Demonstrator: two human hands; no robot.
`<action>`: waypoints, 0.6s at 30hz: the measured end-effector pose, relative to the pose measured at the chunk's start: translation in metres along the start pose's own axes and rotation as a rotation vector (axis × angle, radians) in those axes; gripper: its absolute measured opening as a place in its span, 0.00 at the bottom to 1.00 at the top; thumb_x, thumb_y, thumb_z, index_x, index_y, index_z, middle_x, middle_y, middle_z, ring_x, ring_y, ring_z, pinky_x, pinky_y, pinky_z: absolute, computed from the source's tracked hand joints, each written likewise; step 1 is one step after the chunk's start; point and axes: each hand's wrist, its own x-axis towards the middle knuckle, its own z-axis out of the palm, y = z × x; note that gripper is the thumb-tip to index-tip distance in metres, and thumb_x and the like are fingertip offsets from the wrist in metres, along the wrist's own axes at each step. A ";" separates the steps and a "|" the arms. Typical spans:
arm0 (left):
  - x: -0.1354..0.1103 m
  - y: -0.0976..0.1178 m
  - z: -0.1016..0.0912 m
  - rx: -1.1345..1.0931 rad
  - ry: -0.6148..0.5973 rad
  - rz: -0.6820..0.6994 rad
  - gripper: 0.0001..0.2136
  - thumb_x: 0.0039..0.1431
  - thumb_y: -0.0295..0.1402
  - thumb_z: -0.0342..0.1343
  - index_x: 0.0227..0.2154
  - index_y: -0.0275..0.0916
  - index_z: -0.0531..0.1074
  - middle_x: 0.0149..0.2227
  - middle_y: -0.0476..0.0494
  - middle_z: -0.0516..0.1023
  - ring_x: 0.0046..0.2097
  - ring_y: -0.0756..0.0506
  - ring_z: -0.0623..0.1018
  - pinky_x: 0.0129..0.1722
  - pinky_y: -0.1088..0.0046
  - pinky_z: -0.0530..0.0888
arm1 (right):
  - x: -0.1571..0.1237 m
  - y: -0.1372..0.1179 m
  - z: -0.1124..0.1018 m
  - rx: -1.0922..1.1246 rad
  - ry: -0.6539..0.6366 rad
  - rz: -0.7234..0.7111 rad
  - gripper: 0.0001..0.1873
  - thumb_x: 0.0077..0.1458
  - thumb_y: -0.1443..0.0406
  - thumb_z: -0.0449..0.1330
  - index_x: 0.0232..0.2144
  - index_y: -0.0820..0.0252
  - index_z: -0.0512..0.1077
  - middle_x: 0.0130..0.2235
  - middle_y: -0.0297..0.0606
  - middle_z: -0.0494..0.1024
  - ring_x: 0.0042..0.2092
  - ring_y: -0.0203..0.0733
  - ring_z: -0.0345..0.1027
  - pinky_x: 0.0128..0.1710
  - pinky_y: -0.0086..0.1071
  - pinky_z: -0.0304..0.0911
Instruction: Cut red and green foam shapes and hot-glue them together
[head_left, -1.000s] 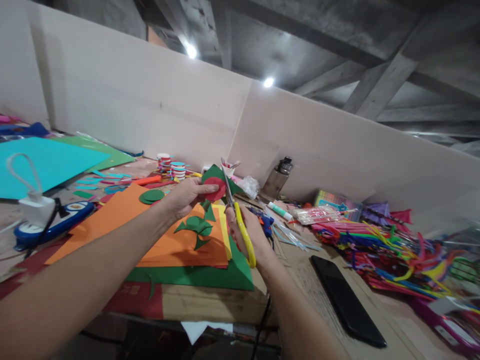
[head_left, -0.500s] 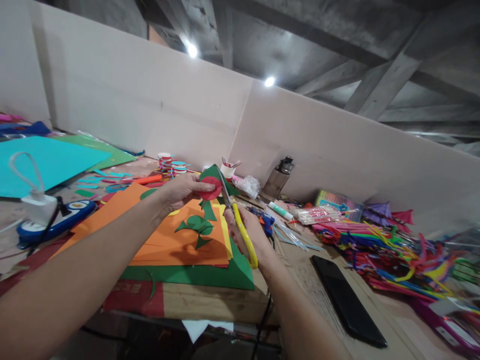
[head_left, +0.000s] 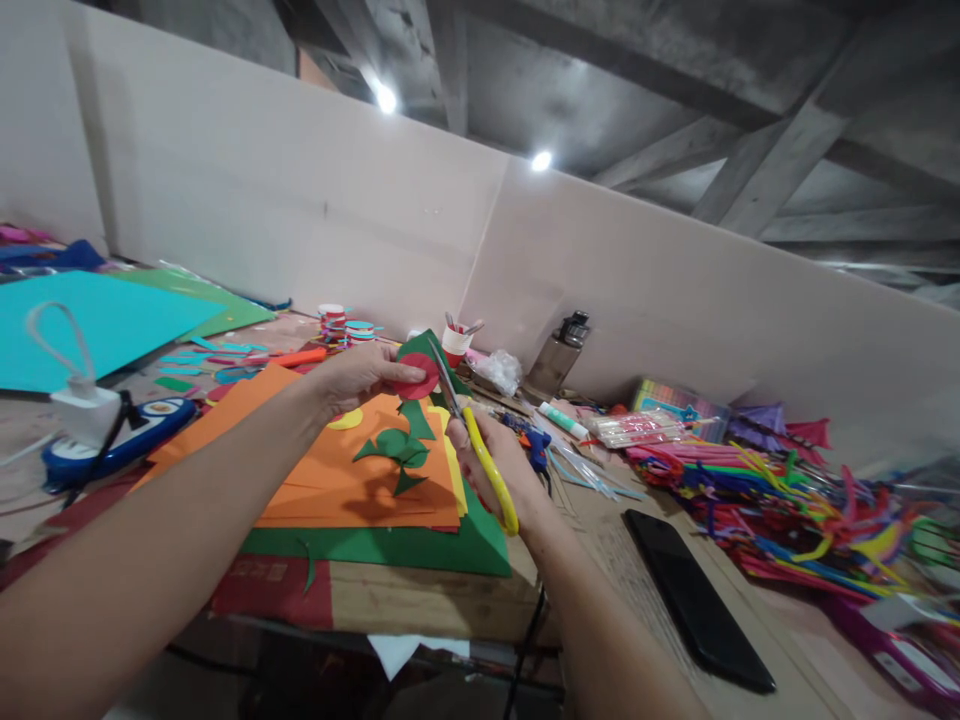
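My left hand (head_left: 365, 377) pinches a red paper circle (head_left: 417, 376) laid against a piece of green paper (head_left: 421, 347). In my right hand (head_left: 491, 455) are yellow-handled scissors (head_left: 487, 470), their blades at the green paper close to the circle's right edge. Below the hands, green paper scraps (head_left: 397, 447) lie on a stack of orange sheets (head_left: 330, 490). A larger green sheet (head_left: 390, 550) sticks out under the stack, with yellow paper showing at its right side.
A black phone (head_left: 694, 600) lies on cardboard at the right, beside a heap of colourful pipe cleaners (head_left: 787, 520). Behind stand a dark bottle (head_left: 556, 357) and a paper cup (head_left: 456, 345). A blue power strip (head_left: 112, 445) and a turquoise sheet (head_left: 97, 325) are at the left.
The scissor blades look slightly more open at the green paper. Both hands keep nearly the same place, and the whole view has shifted very slightly.
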 end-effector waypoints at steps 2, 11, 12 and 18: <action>0.000 0.001 -0.004 0.030 -0.009 -0.010 0.07 0.41 0.29 0.68 0.25 0.33 0.79 0.27 0.38 0.79 0.26 0.48 0.76 0.28 0.75 0.70 | 0.000 -0.002 -0.001 0.000 -0.021 -0.004 0.17 0.59 0.51 0.53 0.30 0.58 0.66 0.22 0.31 0.65 0.24 0.35 0.61 0.21 0.25 0.56; -0.003 0.009 -0.016 0.216 -0.044 -0.028 0.05 0.39 0.30 0.68 0.21 0.36 0.79 0.25 0.39 0.79 0.27 0.46 0.76 0.28 0.73 0.70 | 0.000 -0.006 -0.001 -0.021 -0.088 -0.030 0.17 0.59 0.53 0.53 0.25 0.57 0.63 0.20 0.29 0.64 0.22 0.33 0.58 0.20 0.25 0.54; -0.003 0.009 -0.016 0.222 -0.033 -0.035 0.04 0.39 0.30 0.68 0.20 0.36 0.79 0.24 0.39 0.79 0.27 0.46 0.76 0.27 0.73 0.70 | 0.001 -0.005 -0.001 -0.025 -0.096 -0.027 0.17 0.59 0.53 0.53 0.25 0.57 0.62 0.20 0.29 0.64 0.22 0.33 0.58 0.21 0.25 0.54; -0.002 0.008 -0.019 0.213 0.066 -0.068 0.05 0.37 0.27 0.68 0.19 0.37 0.78 0.23 0.40 0.78 0.25 0.46 0.75 0.26 0.73 0.70 | 0.002 -0.001 -0.010 -0.090 -0.133 -0.044 0.17 0.58 0.52 0.55 0.25 0.58 0.63 0.25 0.30 0.66 0.27 0.34 0.60 0.25 0.26 0.57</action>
